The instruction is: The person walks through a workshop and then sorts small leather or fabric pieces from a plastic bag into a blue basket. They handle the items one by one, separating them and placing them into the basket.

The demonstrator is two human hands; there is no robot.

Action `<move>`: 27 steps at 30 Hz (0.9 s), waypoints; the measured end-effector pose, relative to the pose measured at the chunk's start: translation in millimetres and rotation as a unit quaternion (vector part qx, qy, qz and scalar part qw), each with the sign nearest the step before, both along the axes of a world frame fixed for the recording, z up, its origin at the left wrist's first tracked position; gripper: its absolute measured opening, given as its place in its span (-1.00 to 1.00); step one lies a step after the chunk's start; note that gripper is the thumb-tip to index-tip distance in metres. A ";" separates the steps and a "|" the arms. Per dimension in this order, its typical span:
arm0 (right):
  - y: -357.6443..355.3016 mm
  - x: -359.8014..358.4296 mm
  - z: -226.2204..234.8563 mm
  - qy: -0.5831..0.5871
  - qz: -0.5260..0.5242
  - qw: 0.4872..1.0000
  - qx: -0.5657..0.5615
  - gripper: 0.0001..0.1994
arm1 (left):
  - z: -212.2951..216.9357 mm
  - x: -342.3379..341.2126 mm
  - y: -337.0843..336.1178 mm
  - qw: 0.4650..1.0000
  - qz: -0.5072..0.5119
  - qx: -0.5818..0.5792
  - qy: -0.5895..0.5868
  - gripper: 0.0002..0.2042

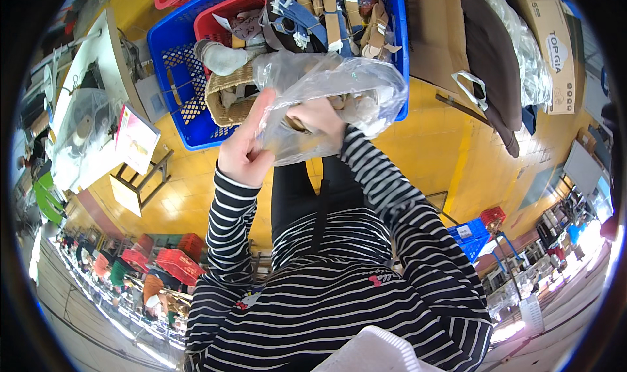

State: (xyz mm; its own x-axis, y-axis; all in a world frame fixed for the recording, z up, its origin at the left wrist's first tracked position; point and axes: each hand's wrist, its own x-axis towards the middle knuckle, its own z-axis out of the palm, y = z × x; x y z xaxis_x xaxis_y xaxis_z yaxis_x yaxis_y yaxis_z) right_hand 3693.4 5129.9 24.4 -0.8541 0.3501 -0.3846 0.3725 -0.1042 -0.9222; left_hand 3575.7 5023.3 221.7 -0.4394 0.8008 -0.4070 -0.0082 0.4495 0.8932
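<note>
A clear plastic bag [297, 147] spreads in front of me above a blue crate [196, 137]. My left hand [245, 155] grips its left edge, thumb and fingers closed on the film. Reaching into the bag's mouth is my right hand [321, 119], fingers curled; what they hold, if anything, is hidden by film and glare. Pale and brownish small pieces [367, 103] show through the bag's right part. Just beyond my left hand, a woven basket [215, 103] sits in the crate, with a grey-white cloth roll [222, 60] at its far edge.
A red basket [208, 25] and several bundled denim and tan strips [332, 19] fill the crate's far part. Cardboard [428, 39], dark brown material [490, 59] and a carton [543, 39] stand at the right. A white table [121, 65] and small stool [140, 183] are at the left.
</note>
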 end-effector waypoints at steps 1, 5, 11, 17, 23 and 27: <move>13.9 9.3 20.0 -0.005 0.022 0.997 -0.076 -0.51 | 0.8 -0.5 2.0 1.000 -0.003 0.002 -0.001 -0.20; 54.8 50.7 71.6 -0.072 -0.082 0.939 -0.325 -0.46 | 6.2 -7.0 11.3 0.999 -0.045 -0.005 -0.007 -0.18; 74.8 104.1 67.3 -0.110 -0.247 0.801 -0.534 -0.50 | 5.6 -3.8 20.3 0.999 -0.045 -0.006 0.030 -0.19; 57.8 121.0 56.1 -0.034 -0.280 0.785 -0.552 -0.49 | -0.4 -0.5 19.8 0.999 -0.022 0.001 0.043 -0.23; 47.1 77.2 86.0 0.010 -0.041 0.939 0.342 -0.41 | -0.7 0.4 19.3 0.999 -0.012 -0.011 0.044 -0.25; 16.9 83.6 49.9 0.002 0.044 0.879 0.474 -0.47 | -5.4 3.2 22.6 0.999 -0.003 -0.001 0.046 -0.24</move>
State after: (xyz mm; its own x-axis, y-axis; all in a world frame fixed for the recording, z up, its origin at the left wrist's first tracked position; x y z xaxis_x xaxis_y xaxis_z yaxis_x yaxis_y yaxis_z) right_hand 3777.0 5146.8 74.3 -0.8943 0.4449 0.0480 0.3374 0.7409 -0.5807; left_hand 3578.9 5045.9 216.3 -0.4708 0.8026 -0.3662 0.0763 0.4506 0.8895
